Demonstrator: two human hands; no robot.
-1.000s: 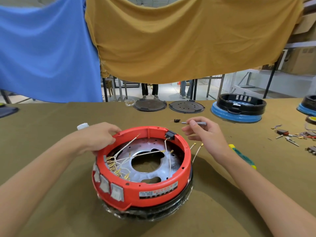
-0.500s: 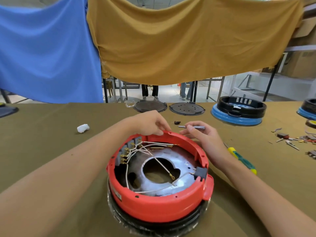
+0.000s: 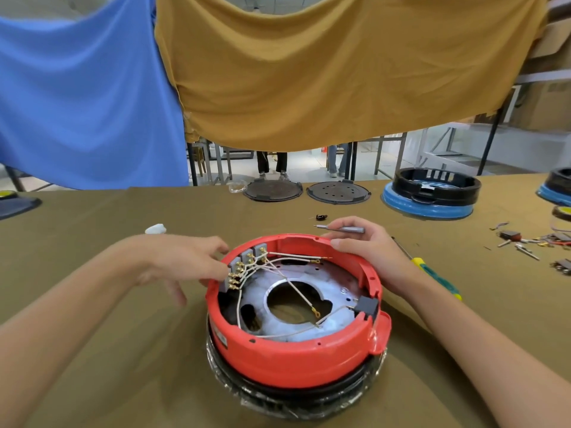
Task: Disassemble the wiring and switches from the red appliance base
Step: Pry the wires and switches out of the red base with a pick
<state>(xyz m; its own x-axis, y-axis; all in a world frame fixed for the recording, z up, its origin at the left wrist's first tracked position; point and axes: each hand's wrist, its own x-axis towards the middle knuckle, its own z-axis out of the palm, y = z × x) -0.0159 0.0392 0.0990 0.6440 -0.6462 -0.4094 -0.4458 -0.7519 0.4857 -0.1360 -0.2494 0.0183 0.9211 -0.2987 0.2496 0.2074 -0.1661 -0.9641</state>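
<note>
Red base [image 3: 296,356] between hands — left hand [image 3: 182,264] at switches [image 3: 244,264]; right hand [image 3: 367,254] on rim.

Olive-brown cloth-covered table [image 3: 92,304] fills foreground. Blue cloth [image 3: 83,97] and mustard cloth [image 3: 324,72] hang side by side behind it. Below their hems: pale shiny floor [image 3: 306,171], dark metal frame legs [image 3: 193,163]. Cardboard boxes [image 3: 550,88] on shelving at far right.

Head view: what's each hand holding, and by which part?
Right hand pinches a small grey screwdriver by its handle end while resting on the red appliance base rim. Left hand holds nothing; its fingers reach the switches from outside.
</note>
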